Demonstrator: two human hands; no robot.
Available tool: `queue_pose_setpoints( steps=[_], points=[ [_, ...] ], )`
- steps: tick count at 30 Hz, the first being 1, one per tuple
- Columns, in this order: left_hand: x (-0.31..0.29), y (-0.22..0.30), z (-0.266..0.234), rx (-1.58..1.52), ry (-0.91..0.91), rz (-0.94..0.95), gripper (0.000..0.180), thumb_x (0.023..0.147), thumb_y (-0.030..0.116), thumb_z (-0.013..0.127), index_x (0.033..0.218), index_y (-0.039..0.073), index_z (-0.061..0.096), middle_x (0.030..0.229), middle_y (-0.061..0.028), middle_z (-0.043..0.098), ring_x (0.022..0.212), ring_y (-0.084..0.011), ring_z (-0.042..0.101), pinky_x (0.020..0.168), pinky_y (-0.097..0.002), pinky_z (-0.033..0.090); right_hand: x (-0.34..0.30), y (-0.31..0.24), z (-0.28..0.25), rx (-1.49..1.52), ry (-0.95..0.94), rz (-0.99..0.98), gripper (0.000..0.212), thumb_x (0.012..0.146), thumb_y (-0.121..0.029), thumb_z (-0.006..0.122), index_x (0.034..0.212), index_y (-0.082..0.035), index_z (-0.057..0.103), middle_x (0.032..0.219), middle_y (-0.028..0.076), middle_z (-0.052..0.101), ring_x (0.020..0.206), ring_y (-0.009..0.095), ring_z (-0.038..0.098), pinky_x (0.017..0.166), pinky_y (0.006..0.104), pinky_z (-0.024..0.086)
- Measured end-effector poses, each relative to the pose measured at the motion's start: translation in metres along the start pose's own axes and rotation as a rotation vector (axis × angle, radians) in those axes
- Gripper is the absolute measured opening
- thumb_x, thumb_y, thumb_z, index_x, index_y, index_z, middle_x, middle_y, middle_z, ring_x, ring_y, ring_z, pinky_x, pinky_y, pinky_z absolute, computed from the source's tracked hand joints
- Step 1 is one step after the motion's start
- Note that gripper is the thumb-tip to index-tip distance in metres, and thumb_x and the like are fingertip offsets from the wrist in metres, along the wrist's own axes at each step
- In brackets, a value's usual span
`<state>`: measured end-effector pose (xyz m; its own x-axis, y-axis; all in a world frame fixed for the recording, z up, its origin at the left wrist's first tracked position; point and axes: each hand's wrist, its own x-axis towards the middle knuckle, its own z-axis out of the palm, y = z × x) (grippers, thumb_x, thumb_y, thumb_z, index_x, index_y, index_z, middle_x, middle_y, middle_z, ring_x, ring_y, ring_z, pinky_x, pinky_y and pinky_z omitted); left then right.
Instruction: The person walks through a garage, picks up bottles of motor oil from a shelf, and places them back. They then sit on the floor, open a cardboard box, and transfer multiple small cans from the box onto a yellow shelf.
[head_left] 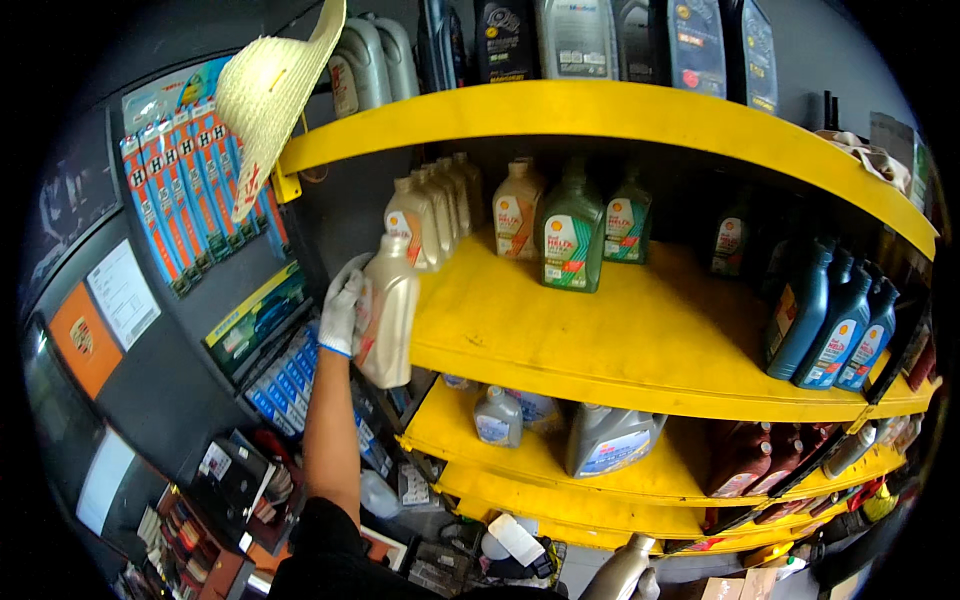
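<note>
My left hand (342,312), in a white glove, is closed around a gold motor oil bottle (390,320). That bottle hangs upright just off the left end of the yellow shelf (480,310). Behind it, a row of similar gold bottles (410,215) stands on the shelf. At the bottom edge, my right hand (648,584) grips another gold motor oil bottle (618,572); most of that hand lies outside the picture. A green oil bottle (573,235) stands nearest the shelf's front among the middle bottles.
Blue oil bottles (830,335) crowd the shelf's right end. Dark and grey bottles (580,40) line the top shelf. Lower shelves hold a large grey jug (612,438) and red bottles (740,458). A straw hat (275,85) hangs at the upper left corner.
</note>
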<state>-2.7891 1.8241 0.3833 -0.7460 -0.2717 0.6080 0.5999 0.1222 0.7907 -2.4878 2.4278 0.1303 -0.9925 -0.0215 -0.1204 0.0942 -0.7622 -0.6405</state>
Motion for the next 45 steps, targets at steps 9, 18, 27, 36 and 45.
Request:
queue_pose_setpoints(
  steps=[9,18,27,36,45],
  points=[
    [0.037,-0.040,-0.055,-0.641,-0.110,-0.142,0.052,0.113,0.040,0.066,0.150,0.003,0.067,0.121,-0.0198,0.079,0.091,-0.0267,0.080,0.078,-0.0395,0.070,-0.022,0.018,0.069,-0.253,0.165,0.050,0.069,0.114,-0.057,0.061,0.153,0.000,0.064,0.133,0.014,0.072,0.114,0.025,0.071,0.096,0.0382,0.060],
    [0.087,-0.017,0.006,-0.254,0.202,0.146,0.048,0.118,0.012,0.064,0.163,-0.001,0.055,0.151,-0.0184,0.068,0.136,-0.0252,0.067,0.120,-0.0381,0.053,-0.026,0.050,0.026,0.033,-0.043,-0.046,0.096,0.103,-0.081,0.062,0.168,-0.013,0.049,0.120,0.010,0.067,0.097,0.027,0.067,0.080,0.0400,0.058],
    [0.021,0.014,0.074,-0.064,0.677,0.168,0.084,0.110,0.030,0.077,0.171,-0.006,0.033,0.162,-0.0300,0.055,0.146,-0.0394,0.060,0.127,-0.0464,0.046,-0.011,0.057,-0.005,0.070,0.008,-0.072,0.096,0.104,-0.074,0.066,0.173,-0.012,0.042,0.139,0.012,0.065,0.112,0.030,0.066,0.093,0.0447,0.058],
    [0.014,0.035,0.164,1.087,0.701,-0.135,0.163,0.069,0.054,0.107,0.179,0.005,-0.003,0.167,-0.0365,0.034,0.150,-0.0542,0.046,0.124,-0.0666,0.045,-0.009,0.053,0.009,-0.113,0.032,0.033,0.094,0.105,-0.075,0.062,0.167,-0.006,0.048,0.137,0.014,0.065,0.116,0.030,0.065,0.099,0.0438,0.056],
    [0.021,0.032,0.170,0.908,0.471,-0.251,0.157,0.071,0.043,0.106,0.179,0.001,0.000,0.159,-0.0367,0.044,0.146,-0.0503,0.051,0.126,-0.0586,0.046,-0.011,0.067,-0.017,-0.051,-0.038,0.068,0.093,0.106,-0.072,0.062,0.168,-0.004,0.049,0.147,0.015,0.064,0.129,0.031,0.064,0.113,0.0452,0.053]
  ],
)
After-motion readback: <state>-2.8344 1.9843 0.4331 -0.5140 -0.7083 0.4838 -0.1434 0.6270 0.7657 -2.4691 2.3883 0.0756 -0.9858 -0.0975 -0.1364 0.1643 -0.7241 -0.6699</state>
